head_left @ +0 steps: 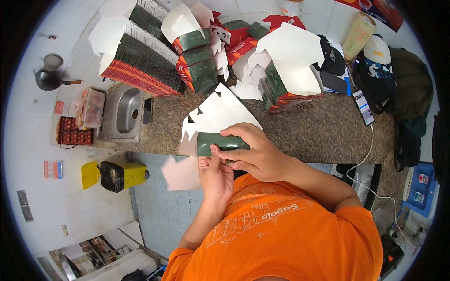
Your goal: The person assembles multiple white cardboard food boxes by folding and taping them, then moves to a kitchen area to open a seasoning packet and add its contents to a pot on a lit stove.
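Left grip (216,181) and right grip (258,152) clamp the green carton (208,143), apparently to steady it; stacked boxes (277,89) stand beyond it, perhaps for easy reach

Steel sink (125,104) — yellow bin (134,173)

I'm receiving a bright, fairly evenly lit view. The steel sink (125,111) is catching highlights and the green carton (210,140) is showing a soft sheen, while the hands (262,154) are coming through reasonably sharp. Toward the black circular rim, straight lines are bowing and fine detail is softening.
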A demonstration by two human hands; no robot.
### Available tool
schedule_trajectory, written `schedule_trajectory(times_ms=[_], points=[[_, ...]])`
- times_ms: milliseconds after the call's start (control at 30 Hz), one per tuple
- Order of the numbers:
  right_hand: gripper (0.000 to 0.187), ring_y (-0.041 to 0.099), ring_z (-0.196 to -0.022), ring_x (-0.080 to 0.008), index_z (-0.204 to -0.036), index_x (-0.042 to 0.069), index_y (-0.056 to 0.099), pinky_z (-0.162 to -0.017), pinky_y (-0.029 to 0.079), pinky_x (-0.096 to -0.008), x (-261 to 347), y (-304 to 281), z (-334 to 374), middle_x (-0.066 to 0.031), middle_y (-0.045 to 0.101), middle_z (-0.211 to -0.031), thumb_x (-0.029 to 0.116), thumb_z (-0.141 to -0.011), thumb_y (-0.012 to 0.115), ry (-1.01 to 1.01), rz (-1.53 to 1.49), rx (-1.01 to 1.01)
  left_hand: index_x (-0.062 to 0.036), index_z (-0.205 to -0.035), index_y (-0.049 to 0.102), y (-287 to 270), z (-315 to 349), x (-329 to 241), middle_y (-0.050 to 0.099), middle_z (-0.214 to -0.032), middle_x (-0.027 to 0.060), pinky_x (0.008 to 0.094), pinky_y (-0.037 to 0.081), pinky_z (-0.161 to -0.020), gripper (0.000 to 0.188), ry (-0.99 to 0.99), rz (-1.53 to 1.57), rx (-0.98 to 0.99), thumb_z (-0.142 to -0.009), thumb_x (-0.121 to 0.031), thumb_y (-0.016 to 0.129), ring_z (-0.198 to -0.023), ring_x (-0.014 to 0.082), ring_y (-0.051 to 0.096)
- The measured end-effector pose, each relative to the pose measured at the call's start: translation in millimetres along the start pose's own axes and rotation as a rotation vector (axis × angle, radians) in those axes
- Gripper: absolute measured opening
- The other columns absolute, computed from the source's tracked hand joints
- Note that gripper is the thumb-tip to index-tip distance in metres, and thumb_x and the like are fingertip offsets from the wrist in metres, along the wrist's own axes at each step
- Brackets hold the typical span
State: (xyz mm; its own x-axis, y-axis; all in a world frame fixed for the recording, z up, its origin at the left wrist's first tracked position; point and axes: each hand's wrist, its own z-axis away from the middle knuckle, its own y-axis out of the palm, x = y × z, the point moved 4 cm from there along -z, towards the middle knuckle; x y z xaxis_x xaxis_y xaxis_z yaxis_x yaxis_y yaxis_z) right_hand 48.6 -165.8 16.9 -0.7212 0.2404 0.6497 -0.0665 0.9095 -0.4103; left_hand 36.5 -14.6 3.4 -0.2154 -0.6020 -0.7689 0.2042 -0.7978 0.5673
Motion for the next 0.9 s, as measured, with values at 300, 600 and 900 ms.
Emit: schedule_trajectory(times_ms=[300,600,900], points=[[0.061,0.056,-0.121,-0.0349,-0.153,0.006,0.047,-0.098,0.044,-0.0468,5.0,11.6,9.5,-0.0182,0.055,-0.132,0.028,-0.099,0.065,0.187,0.024,-0.027,-0.0076,-0.135,0.052,-5.0,16.3,-3.5,0.067,-0.122,0.0103,0.0337,0.055,-0.09,0.027,0.238,-0.15,-0.09,-0.108,-0.012,0.055,-0.101,0.0105,0.065],[0.047,0.058,-0.059,-0.014,-0.136,0.01,0.067,-0.058,0.044,-0.0298,-4.1,-21.1,14.9,-0.0071,0.065,-0.071,0.028,-0.093,0.076,0.502,-0.439,0.472,-0.0082,-0.131,0.032,-31.8,40.0,-17.5,0.066,-0.07,0.0058,0.0202,0.041,-0.063,0.036,-0.017,-0.79,0.164,-0.103,0.0,0.053,-0.063,0.0042,0.056],[0.043,0.062,-0.057,-0.0245,-0.123,0.012,0.068,-0.056,0.046,-0.0364,3.2,-16.0,9.1,-0.0107,0.062,-0.066,0.031,-0.086,0.082,0.487,-0.296,0.605,-0.011,-0.124,0.029,-26.1,47.8,-9.1,0.062,-0.073,0.0032,0.0225,0.038,-0.068,0.038,0.263,-0.738,0.305,-0.101,0.008,0.052,-0.07,0.0048,0.048]])
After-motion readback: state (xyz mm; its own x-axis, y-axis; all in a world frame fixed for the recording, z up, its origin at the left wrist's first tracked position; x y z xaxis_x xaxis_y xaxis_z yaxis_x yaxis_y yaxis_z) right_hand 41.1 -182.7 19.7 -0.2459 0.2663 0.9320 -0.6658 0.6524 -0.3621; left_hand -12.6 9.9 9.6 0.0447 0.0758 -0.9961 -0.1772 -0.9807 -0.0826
